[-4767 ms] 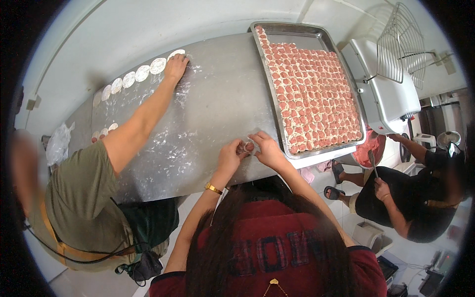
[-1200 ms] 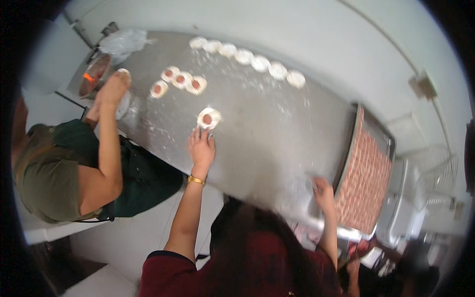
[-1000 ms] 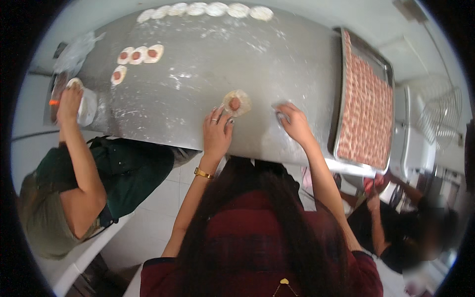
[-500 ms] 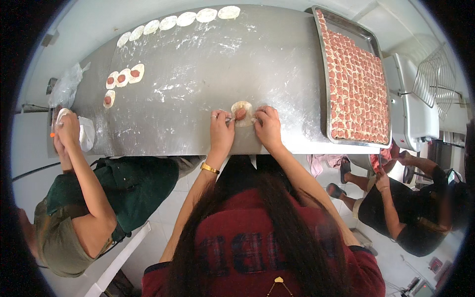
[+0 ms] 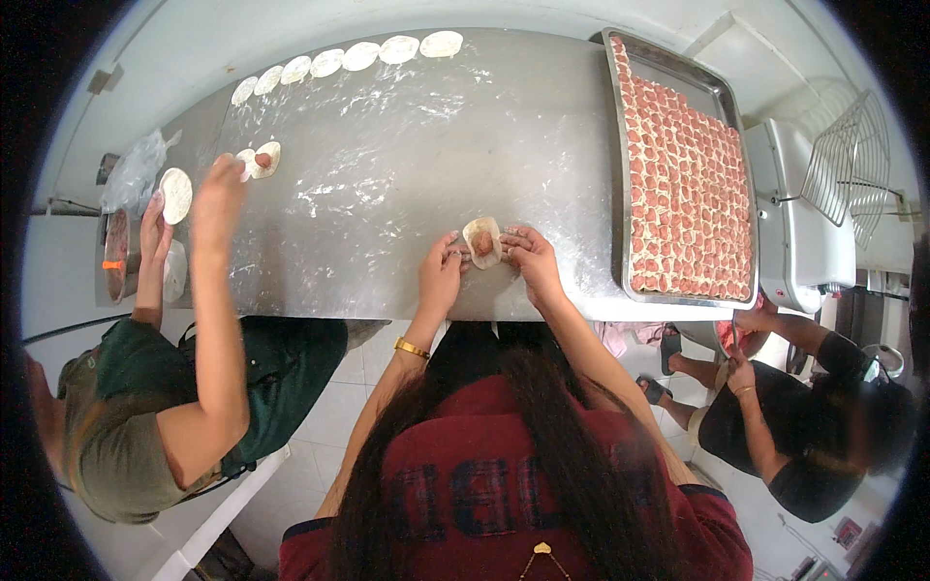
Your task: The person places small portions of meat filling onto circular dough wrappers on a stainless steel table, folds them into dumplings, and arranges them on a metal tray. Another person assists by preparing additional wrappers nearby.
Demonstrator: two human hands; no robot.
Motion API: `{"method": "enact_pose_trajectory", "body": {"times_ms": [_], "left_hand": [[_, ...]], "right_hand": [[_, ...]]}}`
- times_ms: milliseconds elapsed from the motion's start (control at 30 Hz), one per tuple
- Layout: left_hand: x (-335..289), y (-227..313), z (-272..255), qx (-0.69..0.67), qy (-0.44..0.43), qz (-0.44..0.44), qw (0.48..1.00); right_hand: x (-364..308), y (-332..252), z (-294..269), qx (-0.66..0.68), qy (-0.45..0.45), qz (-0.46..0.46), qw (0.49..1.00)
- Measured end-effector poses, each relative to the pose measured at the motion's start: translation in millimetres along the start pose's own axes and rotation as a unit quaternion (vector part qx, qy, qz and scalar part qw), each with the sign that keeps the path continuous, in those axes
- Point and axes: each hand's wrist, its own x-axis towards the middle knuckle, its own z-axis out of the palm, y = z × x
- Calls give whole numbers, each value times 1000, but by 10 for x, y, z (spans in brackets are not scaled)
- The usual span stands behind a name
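Near the table's front edge, a round dough wrapper (image 5: 472,229) is held up between my two hands, its sides drawn upward. A lump of pinkish meat filling (image 5: 483,245) sits in its middle. My left hand (image 5: 443,270) pinches the wrapper's left edge. On the opposite side, the fingertips of my right hand (image 5: 530,259) are closed on its right edge. A large metal tray (image 5: 630,281) to my right holds tight rows of small dough pieces topped with meat (image 5: 690,184).
Along the far edge of the floury metal table (image 5: 407,136) lies a row of plain wrappers (image 5: 361,56). A co-worker on the left holds a wrapper (image 5: 176,197) and reaches over filled ones (image 5: 266,161). Another person (image 5: 785,416) works at right, below a white appliance (image 5: 787,213).
The wrapper between my hands has gone from lying flat to lifted, its sides raised. The left co-worker has swung an arm out over the filled wrappers and holds a plain one up.
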Motion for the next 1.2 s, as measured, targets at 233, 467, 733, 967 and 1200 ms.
{"method": "enact_pose_trajectory", "body": {"times_ms": [233,467,733,967,1200], "left_hand": [[-24,63,108,17,-35,8,999],[-40,196,217,-76,-39,-51,995],[-84,315,364,-153,-56,-10,987],[-74,239,357,-34,-114,-2,993],[-39,99,439,223,-81,219,946]], "right_hand": [[14,-39,-21,-104,-57,-9,993],[13,-257,-91,-48,-43,7,998],[-43,-330,-251,-77,-52,-37,995],[-18,-397,-419,-338,-28,-123,933],[-83,-427,-464,-418,-55,-209,882]]}}
